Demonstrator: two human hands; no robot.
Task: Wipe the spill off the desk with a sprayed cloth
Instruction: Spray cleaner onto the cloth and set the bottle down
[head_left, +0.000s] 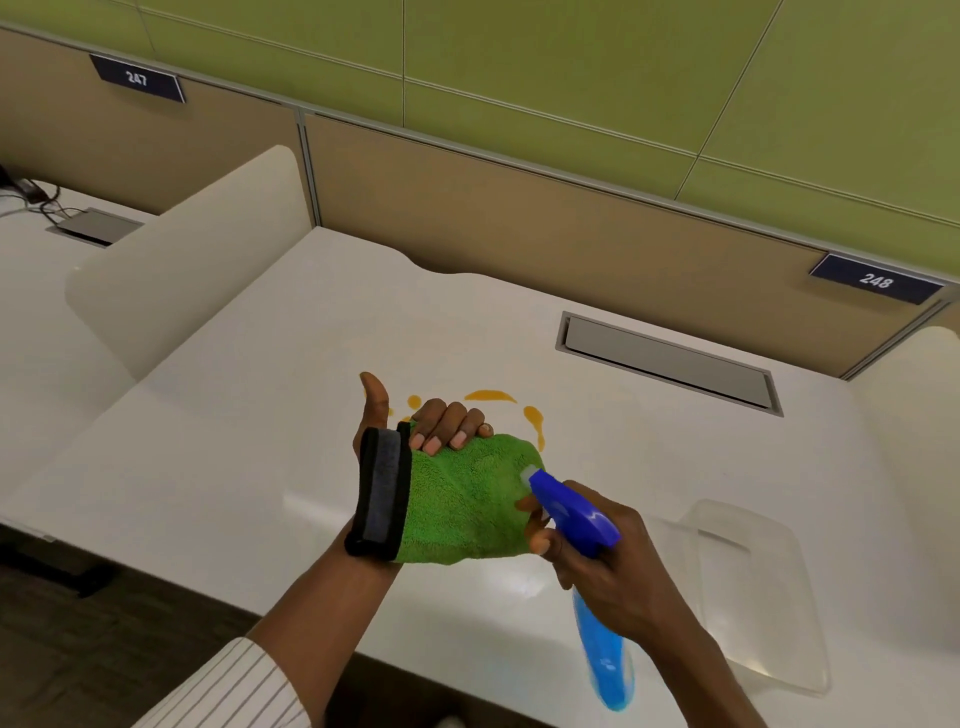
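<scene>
An orange spill (491, 397) lies in curved streaks and drops on the white desk (260, 415), just beyond my hands. My left hand (436, 423) holds a green fluffy cloth (467, 499) above the desk, fingers curled over its top edge, thumb up; a black strap wraps that wrist. My right hand (608, 561) grips a spray bottle (576, 514) with a blue head and blue liquid. Its nozzle points at the cloth from close range, and a finger rests by the trigger.
A clear plastic tray (753, 597) sits on the desk at the right, near the front edge. A grey cable hatch (670, 364) is set into the desk behind the spill. White dividers stand left and right; tan panels numbered 247 and 248 close the back.
</scene>
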